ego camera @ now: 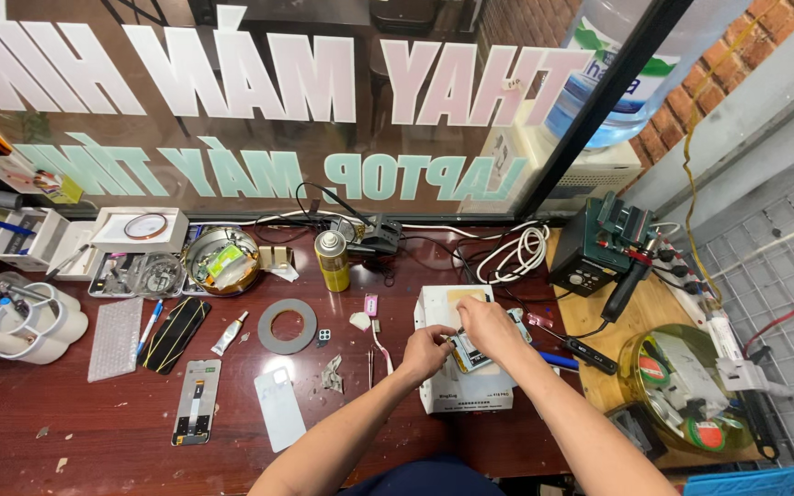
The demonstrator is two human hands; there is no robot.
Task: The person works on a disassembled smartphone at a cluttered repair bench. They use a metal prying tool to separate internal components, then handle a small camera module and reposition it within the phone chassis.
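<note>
white box (pixel 448 390): smooth, boxy unit at 5 o'clock on the red-brown desk (pixel 66 432); the phone part (pixel 472 354) lies flat on top.
left hand (pixel 426 351): pinched shut on the part's left edge; you keep it steady.
right hand (pixel 489 326): fingers curled onto its top; press lightly, evenly.
grey ring (pixel 288 326): flat tape roll, 9 o'clock.

Dark red-brown wooden workbench (pixel 66 432), glass window (pixel 259 101) with reversed lettering along its far edge, black window frame (pixel 599 101), red brick wall (pixel 737 64) at right, white wire grid (pixel 783 266) beneath, even light.
</note>
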